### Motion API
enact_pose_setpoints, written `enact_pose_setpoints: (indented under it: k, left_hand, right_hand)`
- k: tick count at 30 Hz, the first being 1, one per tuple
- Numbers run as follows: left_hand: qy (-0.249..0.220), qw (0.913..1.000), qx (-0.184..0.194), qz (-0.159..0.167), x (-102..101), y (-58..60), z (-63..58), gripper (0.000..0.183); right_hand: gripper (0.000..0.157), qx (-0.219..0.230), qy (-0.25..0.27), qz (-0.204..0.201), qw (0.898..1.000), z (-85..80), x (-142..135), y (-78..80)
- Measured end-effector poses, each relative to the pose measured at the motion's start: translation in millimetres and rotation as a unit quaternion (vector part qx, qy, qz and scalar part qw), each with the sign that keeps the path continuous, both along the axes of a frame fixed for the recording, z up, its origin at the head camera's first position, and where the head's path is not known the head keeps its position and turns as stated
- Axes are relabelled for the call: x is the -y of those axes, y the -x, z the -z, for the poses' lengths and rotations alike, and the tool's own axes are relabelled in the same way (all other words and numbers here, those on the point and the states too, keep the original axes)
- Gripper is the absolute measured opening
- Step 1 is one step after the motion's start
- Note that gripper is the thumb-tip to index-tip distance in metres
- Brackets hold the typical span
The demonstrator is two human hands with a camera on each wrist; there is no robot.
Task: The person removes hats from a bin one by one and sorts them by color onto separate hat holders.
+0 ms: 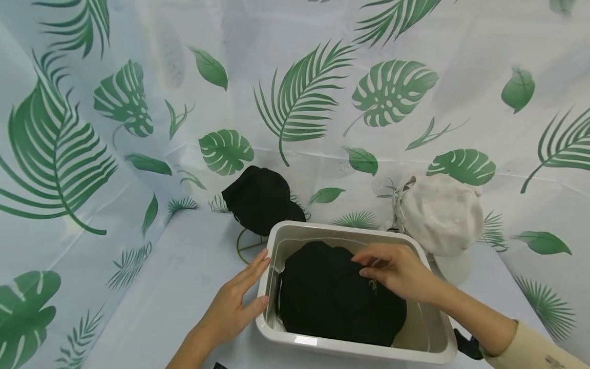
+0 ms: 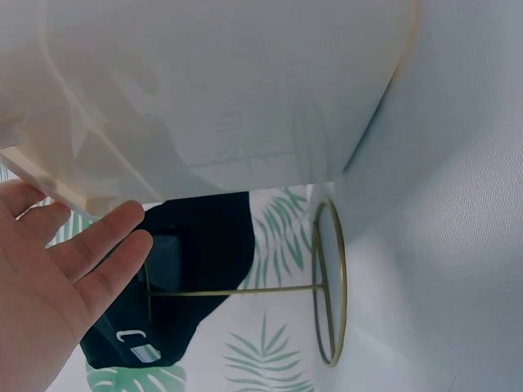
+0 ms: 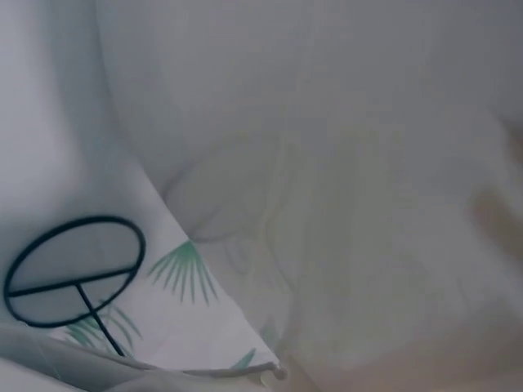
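Note:
A white plastic bin point(image 1: 359, 348) stands on the table with black caps point(image 1: 318, 292) bunched inside; how many I cannot tell. One carries a small gold emblem. My left hand point(image 1: 235, 302) rests its fingers against the bin's left rim, thumb apart; in the left wrist view the fingers of that hand point(image 2: 57, 278) extend beside the bin wall point(image 2: 204, 98). Over the caps, my right hand point(image 1: 401, 269) has its fingers bent and its thumb a little apart from them, with nothing visible between. Whether its fingertips touch the fabric is unclear.
Behind the bin's left corner, a black cap point(image 1: 262, 200) sits on a gold wire stand point(image 2: 327, 282). A beige cap point(image 1: 440, 215) is at the back right; a dark ring-shaped stand base point(image 3: 73, 273) shows in the right wrist view. Leaf-printed sheeting point(image 1: 304, 97) backs the table.

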State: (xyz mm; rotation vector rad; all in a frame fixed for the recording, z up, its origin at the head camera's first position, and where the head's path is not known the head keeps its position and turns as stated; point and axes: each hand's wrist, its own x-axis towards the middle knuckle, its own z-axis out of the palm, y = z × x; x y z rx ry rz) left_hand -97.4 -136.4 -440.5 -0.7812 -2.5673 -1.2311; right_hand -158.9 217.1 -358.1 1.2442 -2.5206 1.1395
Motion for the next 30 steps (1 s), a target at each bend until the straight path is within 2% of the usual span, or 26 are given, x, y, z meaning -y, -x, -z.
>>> enact_pose_setpoints:
  k: [5,11,17,25,30]
  left_hand:
    - [-0.002,1.0,-0.002,-0.001,0.0,-1.7,-0.1,0.062]
    - [-0.004,1.0,-0.002,-0.003,-0.6,-1.4,0.3,0.062]
    - [-0.002,1.0,-0.001,-0.004,-0.4,-1.1,0.7,0.062]
    - [-0.003,1.0,0.004,-0.006,-0.6,-0.7,1.0,0.063]
    - [-0.005,1.0,0.005,-0.006,-1.4,-0.8,1.2,0.063]
  right_hand:
    - [0.038,-0.004,-0.001,-0.002,1.0,-0.1,-3.3,2.2]
    - [0.038,-0.004,-0.002,0.005,1.0,-13.6,-3.9,-1.2]
    - [0.04,-0.002,0.009,-0.01,1.0,-25.3,-6.1,-4.4]
    - [0.045,-0.015,0.006,-0.01,1.0,-36.6,-8.4,-5.5]
    - [0.047,-0.039,0.005,-0.011,0.999,-44.5,-8.8,-4.7]
